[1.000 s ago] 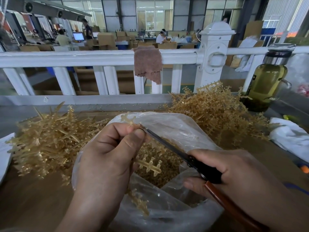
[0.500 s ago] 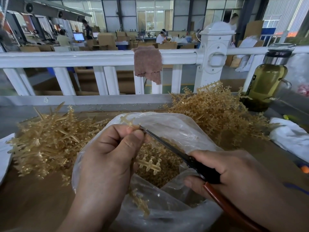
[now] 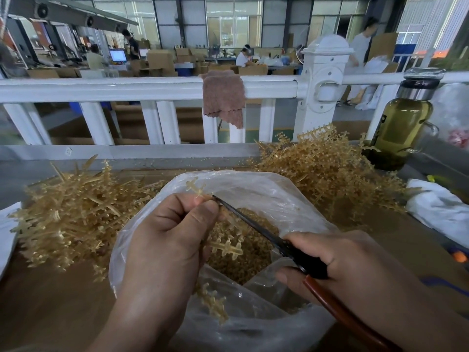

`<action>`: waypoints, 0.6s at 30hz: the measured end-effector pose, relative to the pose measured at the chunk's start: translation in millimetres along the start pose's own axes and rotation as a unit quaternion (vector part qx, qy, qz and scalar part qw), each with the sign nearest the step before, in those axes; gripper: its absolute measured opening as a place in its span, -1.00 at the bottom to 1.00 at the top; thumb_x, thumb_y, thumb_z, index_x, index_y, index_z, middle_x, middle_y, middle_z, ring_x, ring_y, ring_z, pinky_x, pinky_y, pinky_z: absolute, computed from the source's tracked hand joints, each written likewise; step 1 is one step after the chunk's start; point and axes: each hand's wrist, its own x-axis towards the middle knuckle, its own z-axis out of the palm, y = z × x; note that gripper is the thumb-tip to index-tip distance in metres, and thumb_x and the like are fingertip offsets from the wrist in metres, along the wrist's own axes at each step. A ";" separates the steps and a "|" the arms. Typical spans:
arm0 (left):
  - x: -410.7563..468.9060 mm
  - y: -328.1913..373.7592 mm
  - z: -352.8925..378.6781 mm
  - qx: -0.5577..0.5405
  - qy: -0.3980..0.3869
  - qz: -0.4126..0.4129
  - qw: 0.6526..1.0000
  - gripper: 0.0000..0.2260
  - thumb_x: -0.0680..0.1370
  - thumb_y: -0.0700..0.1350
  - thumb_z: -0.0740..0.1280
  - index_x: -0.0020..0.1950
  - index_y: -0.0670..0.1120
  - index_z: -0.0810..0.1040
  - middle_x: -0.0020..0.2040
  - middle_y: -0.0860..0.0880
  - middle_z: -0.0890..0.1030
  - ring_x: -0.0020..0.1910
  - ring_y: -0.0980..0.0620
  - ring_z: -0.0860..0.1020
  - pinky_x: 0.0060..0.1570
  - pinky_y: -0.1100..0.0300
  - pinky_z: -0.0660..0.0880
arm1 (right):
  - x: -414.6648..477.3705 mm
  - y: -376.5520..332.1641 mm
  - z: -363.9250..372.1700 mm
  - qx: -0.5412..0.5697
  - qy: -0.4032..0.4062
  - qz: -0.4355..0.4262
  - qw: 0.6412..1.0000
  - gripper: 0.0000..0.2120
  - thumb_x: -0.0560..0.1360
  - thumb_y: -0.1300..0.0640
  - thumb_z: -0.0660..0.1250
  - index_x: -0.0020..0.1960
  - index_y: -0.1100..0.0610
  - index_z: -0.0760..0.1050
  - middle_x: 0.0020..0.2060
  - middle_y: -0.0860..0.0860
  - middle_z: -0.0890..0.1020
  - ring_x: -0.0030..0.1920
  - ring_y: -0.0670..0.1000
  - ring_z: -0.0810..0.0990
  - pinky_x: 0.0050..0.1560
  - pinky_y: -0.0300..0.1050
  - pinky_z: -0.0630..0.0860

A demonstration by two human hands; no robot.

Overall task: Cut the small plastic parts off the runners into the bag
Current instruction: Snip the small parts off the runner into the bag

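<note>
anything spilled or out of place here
Yes: tiny tan bits lie scattered on the grey ledge behind the bag, outside it, though cut parts belong inside. Nothing else stands out; the left hand holds a runner over the bag's mouth, the right hand the cutters.

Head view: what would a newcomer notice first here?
Front and centre, the left hand pinches a tan plastic runner over an open clear bag, while the right hand holds dark cutters to it. More tan runners lie piled in a left heap and a right heap beside the bag.
</note>
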 end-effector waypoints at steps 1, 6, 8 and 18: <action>-0.1 0.2 -0.1 -0.002 -0.003 -0.002 1.000 -0.80 0.55 -0.13 0.41 -0.28 0.00 0.62 -0.43 0.13 0.53 -0.53 0.26 0.38 -0.58 0.39 0.33 | 0.6 0.8 0.1 0.004 -0.002 -0.001 1.000 -0.72 0.44 -0.34 0.28 -0.18 -0.14 0.43 -0.32 -0.23 0.54 -0.33 -0.18 0.53 -0.37 -0.30 0.36; -0.5 2.6 0.8 -0.018 -0.016 0.000 1.000 -0.81 0.51 -0.12 0.41 -0.30 0.01 0.59 -0.46 0.13 0.53 -0.60 0.24 0.33 -0.63 0.41 0.25 | 1.3 6.1 1.7 0.011 -0.003 -0.008 1.000 -0.62 0.42 -0.43 0.23 -0.04 -0.14 0.48 -0.27 -0.18 0.56 -0.31 -0.18 0.52 -0.29 -0.36 0.37; -1.1 4.1 0.9 -0.027 -0.024 0.001 0.999 -0.87 0.43 -0.05 0.42 -0.32 0.03 0.58 -0.41 0.10 0.58 -0.59 0.25 0.35 -0.62 0.41 0.26 | 1.0 6.6 0.9 0.004 0.002 -0.012 1.000 -0.59 0.41 -0.45 0.21 -0.02 -0.14 0.49 -0.26 -0.17 0.56 -0.29 -0.18 0.53 -0.30 -0.36 0.36; -4.5 7.2 1.5 -0.050 -0.013 0.008 0.999 -0.95 0.34 -0.01 0.42 -0.31 0.07 0.59 -0.31 0.02 0.64 -0.58 0.25 0.37 -0.63 0.40 0.25 | 0.4 5.0 -0.1 0.015 0.001 -0.019 1.000 -0.69 0.43 -0.38 0.30 0.02 -0.20 0.50 -0.26 -0.19 0.57 -0.29 -0.20 0.54 -0.30 -0.39 0.36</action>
